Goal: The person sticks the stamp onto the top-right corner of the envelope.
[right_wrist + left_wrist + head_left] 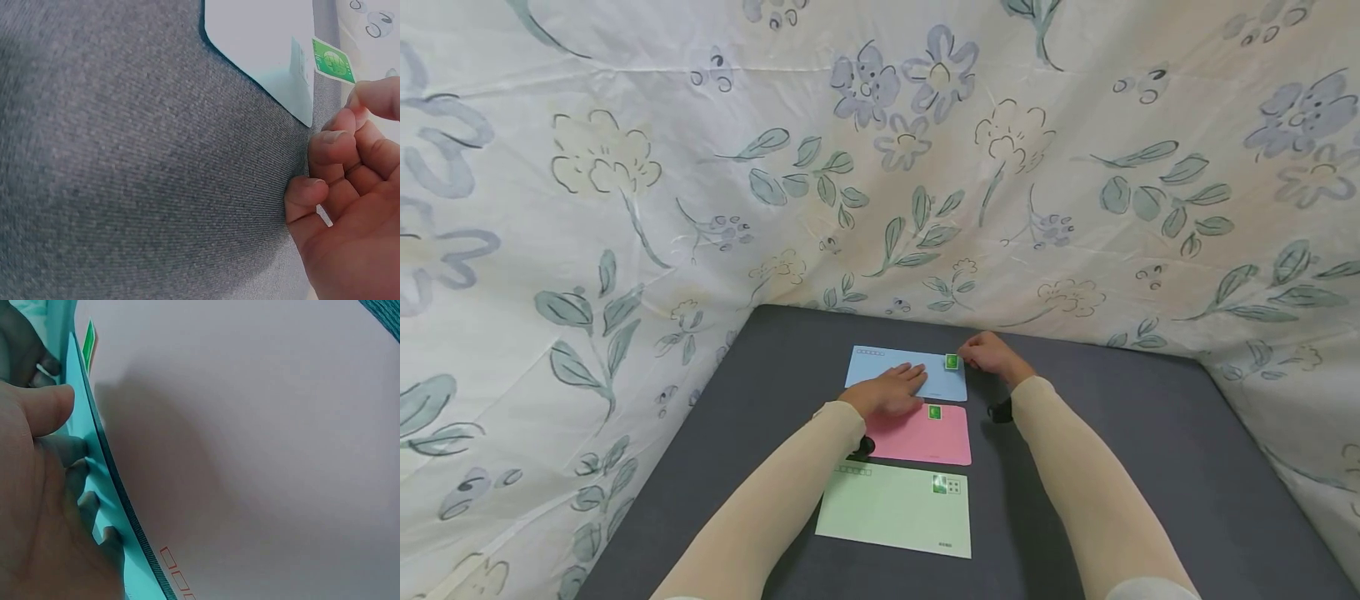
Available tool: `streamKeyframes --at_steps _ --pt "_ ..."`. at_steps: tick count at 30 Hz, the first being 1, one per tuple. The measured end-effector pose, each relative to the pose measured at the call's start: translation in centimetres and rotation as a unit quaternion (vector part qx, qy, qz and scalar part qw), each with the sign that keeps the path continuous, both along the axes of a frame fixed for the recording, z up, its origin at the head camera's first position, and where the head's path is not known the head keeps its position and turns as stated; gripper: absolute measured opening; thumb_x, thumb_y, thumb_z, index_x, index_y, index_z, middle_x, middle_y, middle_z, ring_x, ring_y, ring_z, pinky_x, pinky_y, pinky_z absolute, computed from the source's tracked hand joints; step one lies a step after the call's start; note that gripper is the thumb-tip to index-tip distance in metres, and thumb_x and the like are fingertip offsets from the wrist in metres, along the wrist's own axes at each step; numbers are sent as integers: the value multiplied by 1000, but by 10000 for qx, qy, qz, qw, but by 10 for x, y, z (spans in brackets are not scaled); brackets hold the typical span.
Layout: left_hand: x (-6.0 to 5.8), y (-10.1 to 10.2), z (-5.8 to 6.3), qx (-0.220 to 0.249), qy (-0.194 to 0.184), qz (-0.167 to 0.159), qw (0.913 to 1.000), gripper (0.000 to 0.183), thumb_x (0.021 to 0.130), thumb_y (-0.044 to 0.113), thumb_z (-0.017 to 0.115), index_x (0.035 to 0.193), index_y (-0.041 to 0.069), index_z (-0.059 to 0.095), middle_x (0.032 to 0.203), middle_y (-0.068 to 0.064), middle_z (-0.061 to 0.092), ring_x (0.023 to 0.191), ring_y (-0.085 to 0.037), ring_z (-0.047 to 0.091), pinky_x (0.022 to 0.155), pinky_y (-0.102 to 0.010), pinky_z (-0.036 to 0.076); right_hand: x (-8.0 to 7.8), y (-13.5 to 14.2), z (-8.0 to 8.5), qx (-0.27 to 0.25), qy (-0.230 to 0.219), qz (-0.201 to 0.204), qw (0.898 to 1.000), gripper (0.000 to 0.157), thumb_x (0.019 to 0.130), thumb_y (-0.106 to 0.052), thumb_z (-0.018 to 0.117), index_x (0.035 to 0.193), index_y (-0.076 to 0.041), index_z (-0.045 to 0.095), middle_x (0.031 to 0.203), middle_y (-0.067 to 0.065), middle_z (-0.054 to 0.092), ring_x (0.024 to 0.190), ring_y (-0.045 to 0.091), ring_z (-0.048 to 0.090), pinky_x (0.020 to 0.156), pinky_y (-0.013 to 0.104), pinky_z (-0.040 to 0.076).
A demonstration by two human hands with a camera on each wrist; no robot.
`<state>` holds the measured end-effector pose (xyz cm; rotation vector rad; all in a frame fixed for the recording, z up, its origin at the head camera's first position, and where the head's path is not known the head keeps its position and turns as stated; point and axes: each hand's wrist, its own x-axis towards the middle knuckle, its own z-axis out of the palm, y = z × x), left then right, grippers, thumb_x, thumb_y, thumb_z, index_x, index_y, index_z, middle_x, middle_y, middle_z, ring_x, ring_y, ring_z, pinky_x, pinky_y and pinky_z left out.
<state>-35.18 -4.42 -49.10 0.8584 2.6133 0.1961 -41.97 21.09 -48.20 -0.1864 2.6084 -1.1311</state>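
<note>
A blue envelope (880, 360) lies on the dark cloth at the back. My left hand (895, 390) presses on its lower middle with fingers stretched out, the wrist over the pink envelope (917, 440). At the blue envelope's upper right corner, my right hand (992, 354) pinches the edge of a green postage stamp (333, 61) between thumb and index finger. In the right wrist view, the stamp appears tilted above the envelope corner; whether it touches the paper I cannot tell. Another green stamp (935, 412) sits on the pink envelope's upper right corner.
Nearest to me lies a pale green envelope (891, 510) with a stamp (939, 484) at its upper right. The three envelopes form a column on the dark grey tablecloth (1120, 442). A flower-printed curtain (880, 183) stands along the back and sides.
</note>
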Motion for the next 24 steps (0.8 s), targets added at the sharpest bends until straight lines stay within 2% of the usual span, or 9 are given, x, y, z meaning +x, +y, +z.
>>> streamKeyframes --at_steps 4,9,16,24 --pt "5 -3 5 99 86 -78 9999 67 117 38 41 174 9 22 182 -4 14 167 -27 9 132 -38 11 -2 -1 -2 -24 -51 -27 10000 33 111 -22 59 97 5 72 77 6 57 78 21 54 76 35 42" --pt "6 -3 5 51 127 -108 9998 66 117 38 40 174 9 21 182 -4 13 167 -28 8 132 -38 10 -4 -4 -3 -94 -25 -7 10000 32 110 -22 60 92 3 71 74 3 56 76 21 54 74 34 42" --pt "3 -4 5 34 65 -93 9999 66 118 38 39 174 9 20 182 -4 12 167 -27 7 132 -37 9 -9 -7 -7 -110 14 10 9999 34 111 -22 61 87 1 70 71 3 55 73 21 53 72 34 42" --pt "-2 -4 7 64 78 -176 9998 67 117 38 40 174 9 21 182 -5 13 167 -28 9 133 -39 11 -11 -11 -6 -226 31 47 9997 32 111 -19 60 91 3 71 69 2 53 68 19 51 68 32 41"
